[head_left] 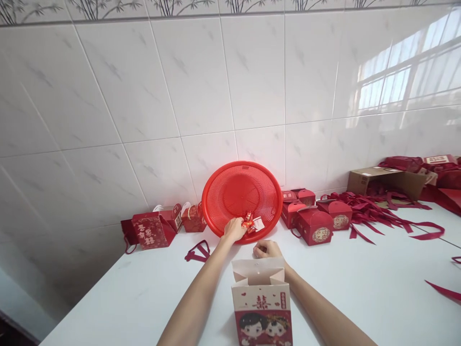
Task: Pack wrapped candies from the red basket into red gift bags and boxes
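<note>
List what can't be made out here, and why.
Head view, all:
Left hand: fingertips too small to separate from red wrapped pieces; grip unclear.
Right hand: curled fingers hide whether it holds anything.
Printed box: base cut off by bottom edge; front panel hides its floor.
Wrapper lettering: too small.

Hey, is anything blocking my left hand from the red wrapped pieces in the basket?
Nothing visible does. Your left hand reaches over the near rim of the red basket and is right at the red wrapped pieces. The white packet lies to their right, out of the hand's path.
</note>
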The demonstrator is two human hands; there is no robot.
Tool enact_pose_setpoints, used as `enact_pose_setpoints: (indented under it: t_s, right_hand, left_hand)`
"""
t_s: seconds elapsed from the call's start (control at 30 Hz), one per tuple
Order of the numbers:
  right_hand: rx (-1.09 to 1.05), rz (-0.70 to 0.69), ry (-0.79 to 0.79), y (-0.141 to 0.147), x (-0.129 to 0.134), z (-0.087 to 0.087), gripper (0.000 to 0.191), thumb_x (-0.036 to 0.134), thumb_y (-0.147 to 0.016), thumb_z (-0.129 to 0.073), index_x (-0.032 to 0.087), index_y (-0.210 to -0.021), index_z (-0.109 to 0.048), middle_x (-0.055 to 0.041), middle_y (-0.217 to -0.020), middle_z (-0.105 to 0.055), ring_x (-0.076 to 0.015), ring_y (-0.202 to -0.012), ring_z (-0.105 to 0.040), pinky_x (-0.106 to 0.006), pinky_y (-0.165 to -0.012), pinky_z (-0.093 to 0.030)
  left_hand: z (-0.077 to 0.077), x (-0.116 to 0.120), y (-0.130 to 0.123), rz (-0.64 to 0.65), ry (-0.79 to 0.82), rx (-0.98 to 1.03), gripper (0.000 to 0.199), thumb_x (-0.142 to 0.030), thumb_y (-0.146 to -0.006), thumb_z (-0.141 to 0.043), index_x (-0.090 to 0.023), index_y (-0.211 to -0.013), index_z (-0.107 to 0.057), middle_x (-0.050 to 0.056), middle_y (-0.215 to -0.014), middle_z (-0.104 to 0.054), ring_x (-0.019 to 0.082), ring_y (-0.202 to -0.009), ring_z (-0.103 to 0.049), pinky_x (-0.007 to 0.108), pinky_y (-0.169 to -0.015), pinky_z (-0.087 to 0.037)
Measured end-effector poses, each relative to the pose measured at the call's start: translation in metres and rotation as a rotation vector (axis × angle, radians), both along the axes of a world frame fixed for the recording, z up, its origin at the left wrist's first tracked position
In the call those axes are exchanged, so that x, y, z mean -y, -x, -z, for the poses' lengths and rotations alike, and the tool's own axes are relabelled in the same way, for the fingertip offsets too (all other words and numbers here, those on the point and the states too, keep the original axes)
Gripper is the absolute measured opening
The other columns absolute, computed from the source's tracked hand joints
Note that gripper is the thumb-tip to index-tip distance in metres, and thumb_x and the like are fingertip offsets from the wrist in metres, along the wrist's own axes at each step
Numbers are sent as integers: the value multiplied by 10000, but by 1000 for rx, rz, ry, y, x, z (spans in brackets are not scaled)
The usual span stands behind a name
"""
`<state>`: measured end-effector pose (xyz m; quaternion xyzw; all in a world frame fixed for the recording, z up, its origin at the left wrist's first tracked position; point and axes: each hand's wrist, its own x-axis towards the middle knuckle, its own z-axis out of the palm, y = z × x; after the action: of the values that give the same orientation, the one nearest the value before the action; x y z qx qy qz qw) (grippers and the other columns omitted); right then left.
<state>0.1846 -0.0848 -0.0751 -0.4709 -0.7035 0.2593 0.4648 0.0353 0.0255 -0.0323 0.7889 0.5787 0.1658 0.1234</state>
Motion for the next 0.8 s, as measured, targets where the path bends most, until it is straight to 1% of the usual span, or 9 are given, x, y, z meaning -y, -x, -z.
enact_pose_setpoints:
  t_s: [0.07, 0.17, 0.33, 0.43, 0.53, 0.6, 0.7, 0.73, 0.8]
  right_hand:
    - [-13, 0, 11, 0, 0, 1, 268, 292, -807, -508, 306, -613, -692, -39, -679, -760, -235, -682, -736, -328, -580, -475]
    - [-39, 5, 22, 0, 1, 4, 278, 287, -824, -495, 299, -622, -686, -33, -696, -761, -224, -693, -729, -322, -599, -473]
    - [-81, 9, 35, 0, -1, 11, 282, 299, -838, -485, 282, -643, -688, -25, -716, -760, -211, -706, -715, -315, -615, -462]
    - [-109, 25, 54, 2, -10, 18, 224, 290, -774, -544, 256, -588, -663, -27, -644, -735, -216, -631, -694, -315, -574, -453]
    - [-145, 48, 82, 4, -21, 26, 209, 259, -707, -589, 240, -500, -614, -54, -564, -701, -204, -538, -651, -309, -517, -409]
    - [-172, 49, 93, 5, -26, 31, 213, 249, -700, -601, 244, -488, -615, -78, -581, -708, -192, -533, -637, -313, -523, -398]
    - [-220, 44, 107, 5, -30, 37, 196, 260, -687, -626, 245, -492, -627, -87, -587, -706, -182, -519, -615, -315, -525, -389]
    - [-239, 46, 113, 6, -32, 38, 188, 267, -677, -635, 241, -490, -626, -82, -574, -698, -182, -507, -602, -314, -517, -384]
    - [-281, 53, 129, 7, -33, 39, 191, 281, -645, -660, 230, -468, -609, -67, -536, -674, -182, -478, -571, -312, -495, -369]
  left_hand:
    - [2, -3, 1, -14, -7, 14, 190, -180, -858, -631, -171, -1024, -722, 152, -1129, -729, 289, -1067, -659, 331, -849, -463]
    - [3, -7, 7, -35, -32, 61, 238, -127, -856, -626, -161, -1072, -720, 150, -1133, -733, 276, -1073, -664, 329, -872, -467]
    - [3, -8, 21, -82, -138, 183, 309, -141, -902, -574, -135, -1194, -671, 176, -1225, -689, 280, -1170, -626, 366, -986, -445]
    - [3, -5, 29, -88, -199, 278, 312, -143, -919, -528, -130, -1202, -658, 172, -1231, -684, 278, -1179, -619, 394, -1026, -439]
    - [3, 0, 35, -78, -238, 392, 306, -139, -909, -510, -151, -1174, -661, 146, -1212, -696, 275, -1159, -628, 425, -1031, -451]
    - [5, 5, 37, -57, -240, 471, 295, -144, -895, -513, -159, -1148, -664, 133, -1198, -702, 270, -1138, -636, 428, -1019, -466]
    - [11, 19, 37, 4, -210, 568, 263, -172, -877, -524, -160, -1095, -670, 108, -1137, -720, 240, -1067, -662, 383, -969, -503]
    - [14, 25, 37, 32, -192, 600, 246, -195, -873, -534, -161, -1072, -674, 98, -1103, -726, 229, -1029, -672, 361, -935, -520]
    - [23, 40, 35, 112, -107, 692, 243, -286, -863, -577, -167, -1050, -676, 81, -1042, -727, 211, -938, -682, 321, -833, -550]
